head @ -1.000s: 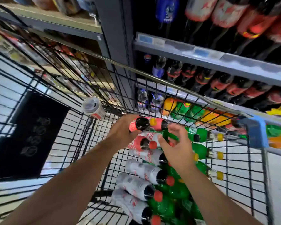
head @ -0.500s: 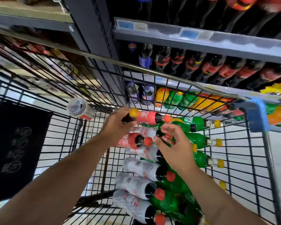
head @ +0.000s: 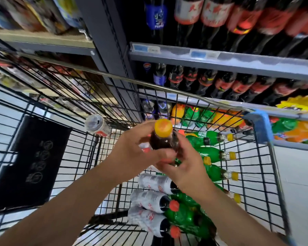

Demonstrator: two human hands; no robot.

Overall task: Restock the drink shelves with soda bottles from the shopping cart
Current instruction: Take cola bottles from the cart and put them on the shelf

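A dark cola bottle [head: 164,141] with a yellow cap points up toward me above the shopping cart [head: 261,125]. My left hand [head: 132,151] grips its body from the left. My right hand [head: 187,166] holds its lower part from the right, fingers curled round it. Below them in the cart lie several silver-labelled cola bottles [head: 155,197] with red caps and several green soda bottles [head: 210,154] with yellow caps. The drink shelves [head: 220,58] behind the cart hold rows of dark cola bottles with red labels.
A soda can [head: 96,125] lies by the cart's far-left wire wall. A black flap [head: 30,160] hangs on the cart's left side. The lowest shelf [head: 292,130] carries orange and green bottles. A grey upright post [head: 110,50] splits the shelving.
The cola bottle has been lifted from the pile and turned cap-up toward me. My right hand has moved from the green bottles onto this bottle.
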